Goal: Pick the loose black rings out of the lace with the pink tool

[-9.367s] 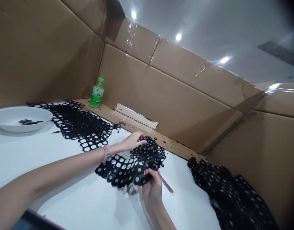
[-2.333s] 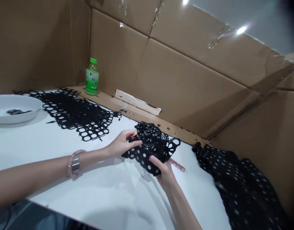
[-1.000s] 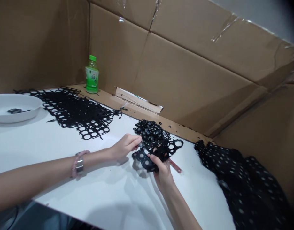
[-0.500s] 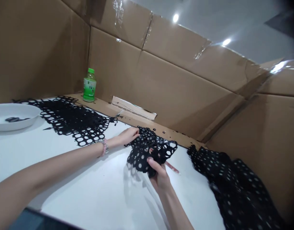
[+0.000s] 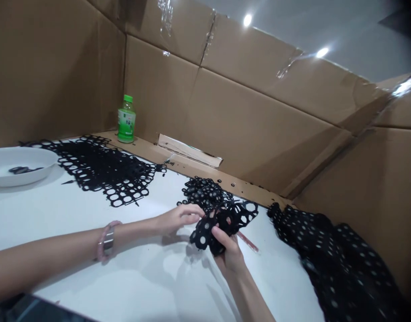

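My right hand [image 5: 229, 250] is closed round a black perforated sheet [image 5: 203, 236], thumb on top, holding it above the white table. The sheet is bunched, with round holes and a looser lattice edge sticking out to the right. My left hand [image 5: 178, 219], with a bracelet [image 5: 106, 241] on its wrist, has its fingertips at the sheet's left edge. Its thumb and fingers look slightly apart; whether the tips touch the sheet is hard to tell. Just behind lies a pile of black perforated scraps [image 5: 205, 190].
Black ring lattice [image 5: 105, 165] covers the table's back left, beside a white bowl [image 5: 24, 179] with small black pieces. A large black perforated sheet [image 5: 339, 250] hangs at the right. A green bottle [image 5: 126, 120] stands by the cardboard wall [image 5: 259, 129]. A reddish strip [image 5: 248, 243] lies behind my right hand.
My left hand has come away from the scrap pile and moved nearer, to the held sheet's left edge. My right hand keeps hold of the sheet, and the pile behind is now more visible.
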`<state>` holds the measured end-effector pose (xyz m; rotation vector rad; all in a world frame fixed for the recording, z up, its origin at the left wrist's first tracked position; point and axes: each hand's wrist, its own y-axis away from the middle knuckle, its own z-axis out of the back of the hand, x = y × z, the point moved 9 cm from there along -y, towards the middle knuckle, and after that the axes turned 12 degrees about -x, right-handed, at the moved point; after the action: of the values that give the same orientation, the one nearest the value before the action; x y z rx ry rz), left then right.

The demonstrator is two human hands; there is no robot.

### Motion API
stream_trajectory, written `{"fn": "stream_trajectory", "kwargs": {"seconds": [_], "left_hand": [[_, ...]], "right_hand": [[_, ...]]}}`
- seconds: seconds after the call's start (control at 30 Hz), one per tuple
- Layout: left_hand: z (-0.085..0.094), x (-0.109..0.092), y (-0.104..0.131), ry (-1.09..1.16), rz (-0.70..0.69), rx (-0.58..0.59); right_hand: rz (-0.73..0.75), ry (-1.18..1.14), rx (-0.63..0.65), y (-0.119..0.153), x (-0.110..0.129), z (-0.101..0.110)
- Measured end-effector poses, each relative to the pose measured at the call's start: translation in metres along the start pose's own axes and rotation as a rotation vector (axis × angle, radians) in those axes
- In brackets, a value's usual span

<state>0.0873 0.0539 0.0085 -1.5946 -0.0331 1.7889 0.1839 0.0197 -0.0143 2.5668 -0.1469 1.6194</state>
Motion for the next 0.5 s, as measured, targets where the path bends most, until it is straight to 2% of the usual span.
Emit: {"fn": "stream_trajectory", "kwargs": {"seconds": [0.07, 0.17, 0.37, 0.5], "left_hand": [[-0.004, -0.002, 0.007, 0.081, 0.059, -0.027], [0.007, 0.001, 0.009, 0.099, 0.122, -0.17], [0.035, 0.01, 0.008, 0.171, 0.191, -0.36], [0.051, 0.001, 0.009, 0.125, 0.137, -0.477]], "right_hand": [[-0.012, 0.031, 0.054, 0.003, 0.0, -0.007], [-0.001, 0.102, 0.107, 0.005, 0.002, -0.016], [-0.134, 0.082, 0.01, 0.003, -0.011, -0.002], [-0.154, 0.119, -0.023, 0.0, -0.013, 0.002]]}}
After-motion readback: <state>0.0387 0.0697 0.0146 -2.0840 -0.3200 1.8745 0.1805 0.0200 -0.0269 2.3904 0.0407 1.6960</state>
